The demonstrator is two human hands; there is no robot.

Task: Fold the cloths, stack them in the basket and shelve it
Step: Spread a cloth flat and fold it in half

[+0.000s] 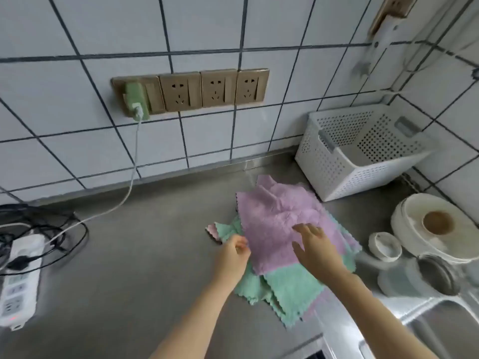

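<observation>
Your two hands work at a loose pile of cloths on the steel desk.

The grey desk (pixel 134 268) runs under a tiled wall, and the white perforated basket (pixel 363 151) stands tilted in the back right corner, just beyond the pile. The purple cloth (pixel 274 224) lies crumpled on top, over green cloths (pixel 290 288) that spread toward you. Right of the pile sit stacked white dishes (pixel 435 229) and a small cup (pixel 385 246). Your right hand (pixel 315 248) rests flat on the purple cloth, fingers spread and relaxed. Your left hand (pixel 234 255) pinches that cloth's left edge between curled fingers. A power strip (pixel 19 281) lies far left.
</observation>
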